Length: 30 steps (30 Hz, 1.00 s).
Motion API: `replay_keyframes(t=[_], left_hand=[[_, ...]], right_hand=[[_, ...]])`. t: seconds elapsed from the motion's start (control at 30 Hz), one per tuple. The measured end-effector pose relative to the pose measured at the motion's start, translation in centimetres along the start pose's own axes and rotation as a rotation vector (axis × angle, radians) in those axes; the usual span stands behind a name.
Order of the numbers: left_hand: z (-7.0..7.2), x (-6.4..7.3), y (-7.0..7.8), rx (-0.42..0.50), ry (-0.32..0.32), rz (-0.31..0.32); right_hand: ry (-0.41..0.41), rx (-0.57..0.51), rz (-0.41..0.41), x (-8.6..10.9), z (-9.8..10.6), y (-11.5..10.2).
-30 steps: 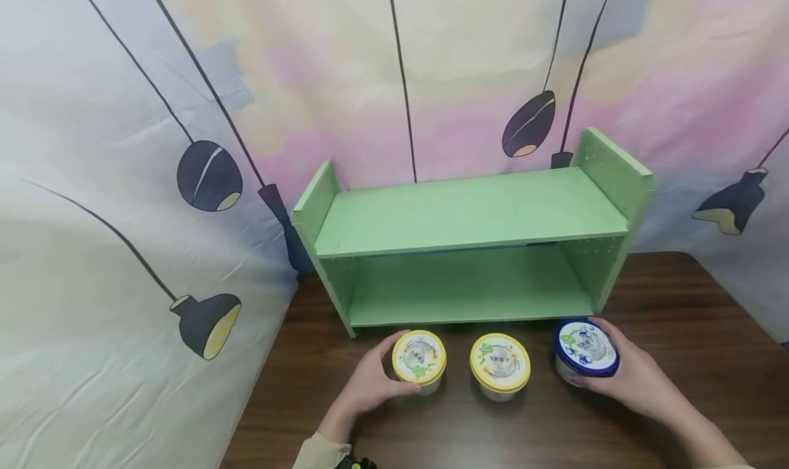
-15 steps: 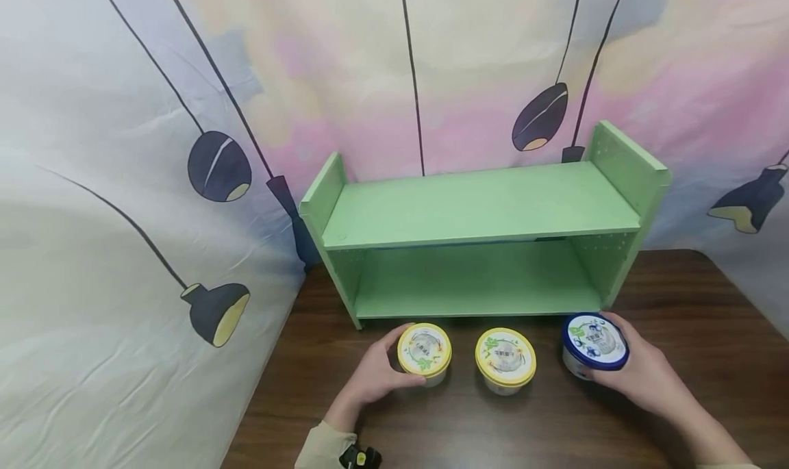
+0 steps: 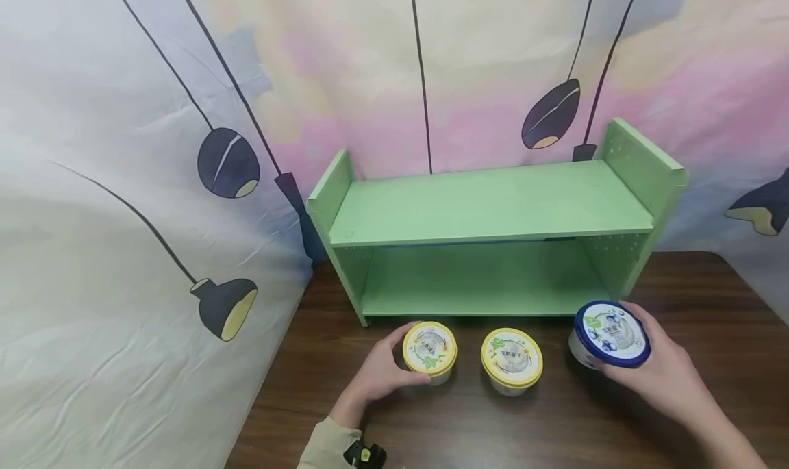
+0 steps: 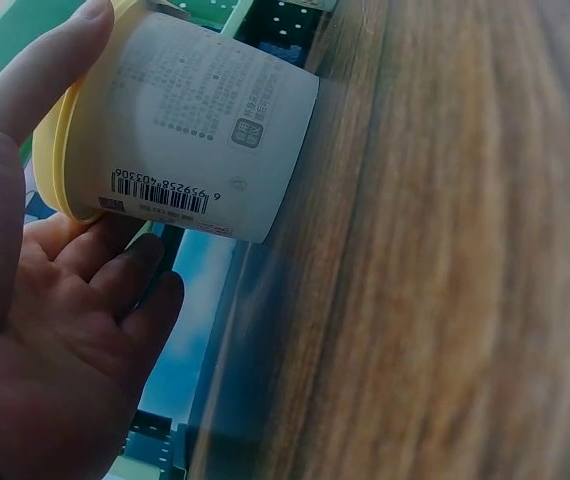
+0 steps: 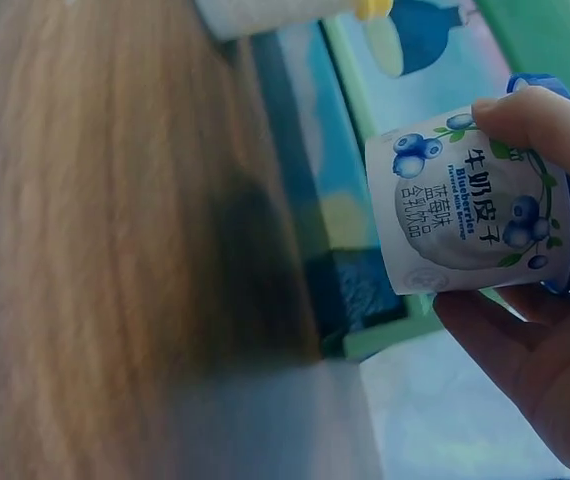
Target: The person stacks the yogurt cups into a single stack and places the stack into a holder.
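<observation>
My right hand (image 3: 662, 376) grips a tub of blueberry milk beverage with a blue lid (image 3: 612, 334), thumb on one side and fingers on the other. In the right wrist view this blue-lidded tub (image 5: 470, 205) is held up off the table, its label showing blueberries. My left hand (image 3: 382, 370) holds a yellow-lidded tub (image 3: 429, 349) between thumb and fingers. That tub's barcode side (image 4: 190, 130) faces the left wrist camera, and its base appears to be on the table. Between the hands stands a second yellow-lidded tub (image 3: 511, 359), which neither hand touches.
A green two-tier shelf (image 3: 493, 205) stands on the dark wooden table (image 3: 468, 431) just behind the tubs. Its upright side panels (image 3: 644, 174) rise above the top board. Behind it hangs a cloth backdrop (image 3: 493, 65) printed with lamps.
My right hand has lifted the blue-lidded tub off the table. My left hand keeps its hold on the yellow-lidded tub. The head view has shifted slightly.
</observation>
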State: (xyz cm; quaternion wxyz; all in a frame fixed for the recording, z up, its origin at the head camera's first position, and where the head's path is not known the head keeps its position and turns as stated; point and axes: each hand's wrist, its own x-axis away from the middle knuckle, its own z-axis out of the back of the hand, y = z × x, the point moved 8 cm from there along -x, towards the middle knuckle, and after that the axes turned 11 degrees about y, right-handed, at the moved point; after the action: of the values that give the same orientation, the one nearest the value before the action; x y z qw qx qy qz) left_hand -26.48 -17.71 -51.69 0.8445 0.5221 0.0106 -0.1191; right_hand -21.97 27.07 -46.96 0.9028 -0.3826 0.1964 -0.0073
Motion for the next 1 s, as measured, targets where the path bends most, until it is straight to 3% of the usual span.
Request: replay_keyframes(t=[0.37, 0.73, 1.0], left_hand=[[0.2, -0.2, -0.1, 0.000, -0.008, -0.019], [0.0, 0.0, 0.1, -0.026, 0.017, -0.017], [0.0, 0.1, 0.3, -0.010, 0.036, -0.032]], right_hand=[[0.047, -0.109, 0.127, -0.6, -0.2, -6.5], [-0.098, -0.267, 0.145, -1.4, -4.0, -11.4], [-0.149, -0.352, 0.170, -1.5, -6.9, -14.4]])
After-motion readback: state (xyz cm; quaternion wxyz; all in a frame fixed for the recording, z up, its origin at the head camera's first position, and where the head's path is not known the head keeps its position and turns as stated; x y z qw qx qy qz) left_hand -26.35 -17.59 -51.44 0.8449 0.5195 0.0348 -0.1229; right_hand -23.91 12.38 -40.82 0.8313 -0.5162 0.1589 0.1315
